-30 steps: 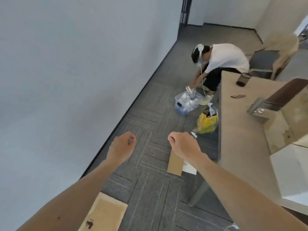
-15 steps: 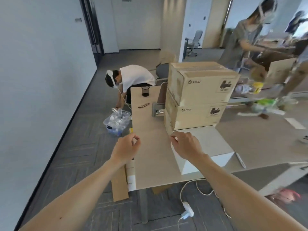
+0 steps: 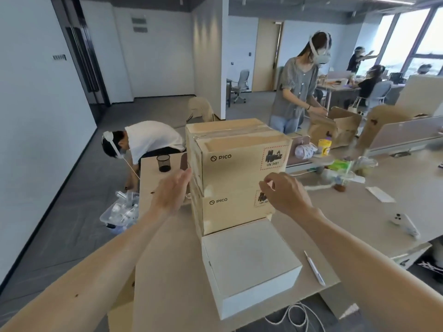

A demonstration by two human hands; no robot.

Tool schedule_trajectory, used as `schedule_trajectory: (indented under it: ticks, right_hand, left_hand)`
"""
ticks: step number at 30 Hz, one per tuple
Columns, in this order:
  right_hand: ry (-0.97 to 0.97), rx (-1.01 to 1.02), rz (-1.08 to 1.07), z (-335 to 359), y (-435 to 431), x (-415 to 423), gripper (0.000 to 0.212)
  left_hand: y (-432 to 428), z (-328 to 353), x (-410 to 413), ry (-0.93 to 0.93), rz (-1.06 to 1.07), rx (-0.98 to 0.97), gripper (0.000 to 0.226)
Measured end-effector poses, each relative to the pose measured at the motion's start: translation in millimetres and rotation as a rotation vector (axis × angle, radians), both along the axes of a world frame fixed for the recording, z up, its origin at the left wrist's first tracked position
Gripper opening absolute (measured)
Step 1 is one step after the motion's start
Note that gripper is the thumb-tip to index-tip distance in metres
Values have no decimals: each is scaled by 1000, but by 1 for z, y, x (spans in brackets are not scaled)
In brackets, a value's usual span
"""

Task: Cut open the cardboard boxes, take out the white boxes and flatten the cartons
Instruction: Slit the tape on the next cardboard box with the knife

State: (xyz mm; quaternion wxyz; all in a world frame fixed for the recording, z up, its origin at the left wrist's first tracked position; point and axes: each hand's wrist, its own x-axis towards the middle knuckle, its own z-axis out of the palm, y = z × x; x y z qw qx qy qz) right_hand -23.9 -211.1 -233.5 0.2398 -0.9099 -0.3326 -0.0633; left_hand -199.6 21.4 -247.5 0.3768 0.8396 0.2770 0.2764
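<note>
Two sealed cardboard cartons marked PICO stand stacked on the table, the upper carton on the lower carton. A white box lies in front of them at the table's near edge. My left hand is raised with straight fingers at the left side of the stack, at the seam between the cartons. My right hand hovers with loosely curled fingers in front of the stack's right corner and holds nothing. A slim white cutter lies on the table right of the white box.
A black mesh cup stands on the beige table at back left. A white phone lies at right. One person crouches over a clear bin on the floor at left; another works on an open carton behind.
My view has swung from the floor up to the table. Both hands have risen from fists over the floor to the two sides of the carton stack, and the left hand has opened.
</note>
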Motion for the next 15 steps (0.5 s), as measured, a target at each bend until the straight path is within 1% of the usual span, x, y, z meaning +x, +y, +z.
schedule_trajectory:
  ticks: [3, 5, 7, 8, 9, 11, 12, 15]
  right_hand:
    - [-105, 131, -70, 29, 14, 48, 25]
    - [-144, 198, -121, 47, 26, 79, 24]
    - [-138, 227, -155, 61, 38, 107, 29]
    - [-113, 218, -174, 66, 43, 121, 35]
    - [-78, 202, -190, 69, 48, 134, 42]
    - [9, 161, -209, 74, 53, 155, 57]
    - [54, 137, -217, 77, 56, 165, 63]
    - [197, 58, -235, 83, 64, 194, 76]
  left_hand:
    - [26, 19, 45, -103, 13, -90, 54]
    - [42, 32, 69, -128, 35, -120, 59]
    - [59, 42, 92, -130, 68, -219, 73]
    - [63, 47, 102, -119, 77, -269, 77]
    - [67, 49, 110, -104, 67, -300, 74]
    - [72, 52, 127, -57, 45, -295, 62]
    - [74, 54, 134, -27, 44, -285, 60]
    - [81, 59, 154, 66, 47, -294, 66]
